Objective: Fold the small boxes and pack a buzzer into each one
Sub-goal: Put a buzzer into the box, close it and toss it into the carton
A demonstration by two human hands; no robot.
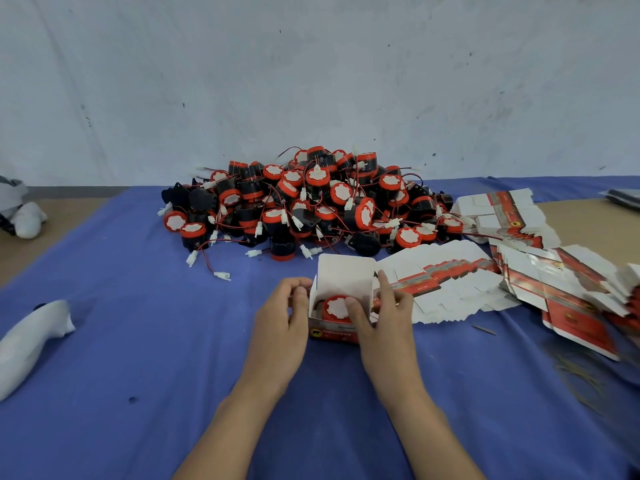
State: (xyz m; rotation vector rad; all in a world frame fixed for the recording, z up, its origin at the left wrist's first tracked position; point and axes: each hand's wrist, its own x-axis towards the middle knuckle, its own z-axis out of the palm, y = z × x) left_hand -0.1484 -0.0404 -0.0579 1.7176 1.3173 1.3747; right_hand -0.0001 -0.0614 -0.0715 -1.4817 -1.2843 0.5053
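A small red-and-white box [343, 278] stands open on the blue cloth, its white lid flap raised at the back. Inside lies a buzzer [336, 308] with a red rim and a white face turned up. My left hand [280, 323] grips the box's left wall. My right hand [384, 317] holds the right side, thumb pressing on the buzzer and index finger raised along the right flap. Behind the box lies a big heap of black-and-red buzzers [311, 202] with red wires and white plugs.
Flat unfolded boxes [446, 282] fan out right of the box, with more stacks [502, 213] and a loose pile [581, 292] farther right. A white cloth bundle [31, 337] lies at left. A wall rises behind the heap. Bare tabletop [585, 223] shows beyond the blue cloth [138, 341].
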